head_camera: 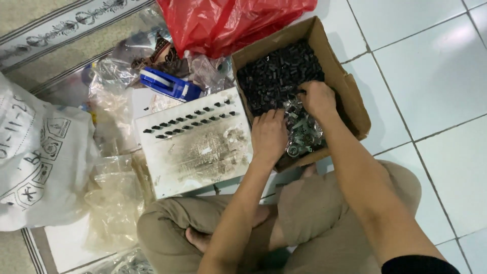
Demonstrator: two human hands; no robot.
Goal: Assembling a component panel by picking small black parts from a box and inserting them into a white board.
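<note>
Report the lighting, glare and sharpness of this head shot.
Head view: soft, even light; pale glare patches on the floor tiles at upper right; the red plastic bag shows glossy highlights; the left hand and right hand in the cardboard box look slightly soft, and the small black parts blur into a dark mass.

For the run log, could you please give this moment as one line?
left hand: in cardboard box | right hand: on small black parts | white board: beside box
</note>
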